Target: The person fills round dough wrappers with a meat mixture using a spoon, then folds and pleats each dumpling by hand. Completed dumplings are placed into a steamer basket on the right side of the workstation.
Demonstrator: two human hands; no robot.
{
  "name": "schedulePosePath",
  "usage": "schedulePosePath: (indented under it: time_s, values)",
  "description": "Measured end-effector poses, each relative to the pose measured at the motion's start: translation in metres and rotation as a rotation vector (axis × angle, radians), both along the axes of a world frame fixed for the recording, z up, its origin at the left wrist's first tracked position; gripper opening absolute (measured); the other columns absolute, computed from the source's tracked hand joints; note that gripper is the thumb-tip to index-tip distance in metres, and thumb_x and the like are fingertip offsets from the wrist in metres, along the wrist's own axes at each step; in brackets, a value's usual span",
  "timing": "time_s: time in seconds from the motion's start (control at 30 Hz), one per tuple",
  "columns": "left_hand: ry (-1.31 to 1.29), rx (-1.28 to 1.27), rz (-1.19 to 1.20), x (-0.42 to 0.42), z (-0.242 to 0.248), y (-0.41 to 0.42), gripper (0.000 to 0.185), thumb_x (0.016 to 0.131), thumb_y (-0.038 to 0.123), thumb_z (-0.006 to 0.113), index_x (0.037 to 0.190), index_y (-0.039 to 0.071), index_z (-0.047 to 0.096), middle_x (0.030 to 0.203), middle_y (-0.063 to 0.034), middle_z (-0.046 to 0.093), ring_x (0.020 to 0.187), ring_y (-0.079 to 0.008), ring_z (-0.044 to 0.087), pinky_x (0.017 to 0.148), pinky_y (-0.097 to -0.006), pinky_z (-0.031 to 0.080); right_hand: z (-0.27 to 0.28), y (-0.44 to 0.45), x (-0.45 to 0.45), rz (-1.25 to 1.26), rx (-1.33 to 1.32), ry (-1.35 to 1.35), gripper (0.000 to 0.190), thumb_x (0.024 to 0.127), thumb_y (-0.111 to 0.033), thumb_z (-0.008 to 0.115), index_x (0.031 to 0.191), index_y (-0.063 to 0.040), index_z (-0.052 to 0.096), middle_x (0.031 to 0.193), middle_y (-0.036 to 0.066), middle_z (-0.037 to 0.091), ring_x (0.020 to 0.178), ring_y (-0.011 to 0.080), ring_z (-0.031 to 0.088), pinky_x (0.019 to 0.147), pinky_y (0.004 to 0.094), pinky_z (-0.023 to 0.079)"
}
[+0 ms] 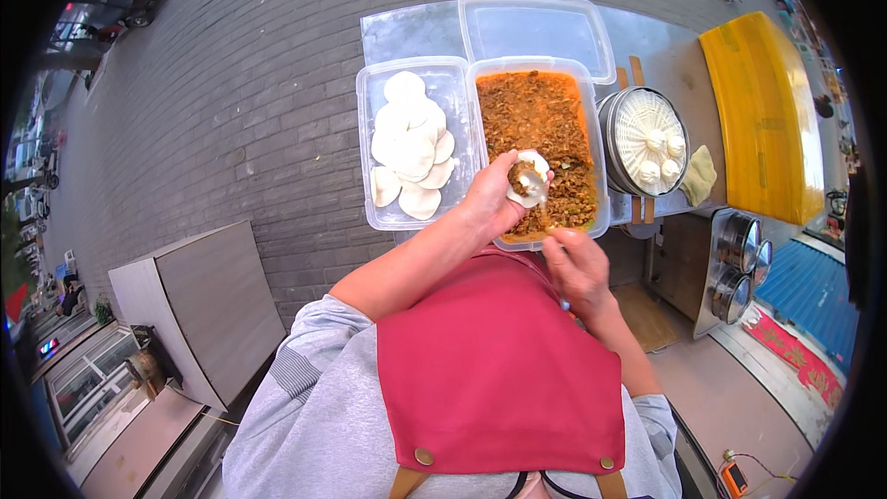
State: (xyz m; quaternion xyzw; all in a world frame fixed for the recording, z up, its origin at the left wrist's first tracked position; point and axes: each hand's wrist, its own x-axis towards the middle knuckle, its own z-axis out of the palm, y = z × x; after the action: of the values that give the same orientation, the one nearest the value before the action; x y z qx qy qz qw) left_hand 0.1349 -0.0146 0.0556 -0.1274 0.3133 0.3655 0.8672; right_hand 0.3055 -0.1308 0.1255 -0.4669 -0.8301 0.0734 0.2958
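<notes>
Cupped over the plastic box of minced filling, my left hand [490, 193] holds a round dough wrapper [518, 201] with brown filling on it. My right hand [581, 269] grips the handle of a spoon [532, 184], whose bowl rests against the filling in the wrapper. The orange-brown filling [530, 104] lies in a clear plastic box [601, 177] right below both hands. To its left, a second clear plastic box [362, 152] holds several flat dough wrappers [412, 142] in an overlapping heap.
Right of the filling, a round steamer [613, 152] holds several pleated buns [655, 140] on a woven liner. A cloth [700, 177] and a yellow taped box [762, 125] lie beyond. A plastic lid [537, 28] sits behind. Metal canisters [740, 242] stand at lower right.
</notes>
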Motion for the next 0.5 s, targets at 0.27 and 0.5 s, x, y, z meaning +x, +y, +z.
schedulePosePath:
  time_s: [0.27,0.5]
  values:
    - [0.238,0.313,0.034,-0.051,0.003,0.021,0.043,0.115,0.027,0.04,0.147,0.002,0.051,0.137,-0.0237,0.064,0.125,-0.0362,0.066,0.105,-0.0504,0.057,0.002,0.001,0.056,-0.258,-0.502,0.181,0.014,0.094,0.003,0.071,0.108,0.002,0.073,0.102,0.017,0.072,0.092,0.0361,0.073,0.082,0.0394,0.059]
    - [0.215,0.229,-0.002,-0.058,0.011,0.018,0.049,0.116,0.027,0.036,0.147,-0.009,0.048,0.141,-0.0293,0.061,0.131,-0.0395,0.062,0.11,-0.0519,0.054,-0.025,-0.007,0.056,-0.11,-0.623,0.169,0.012,0.093,0.001,0.073,0.105,0.001,0.073,0.1,0.016,0.072,0.089,0.0351,0.073,0.079,0.0398,0.059]
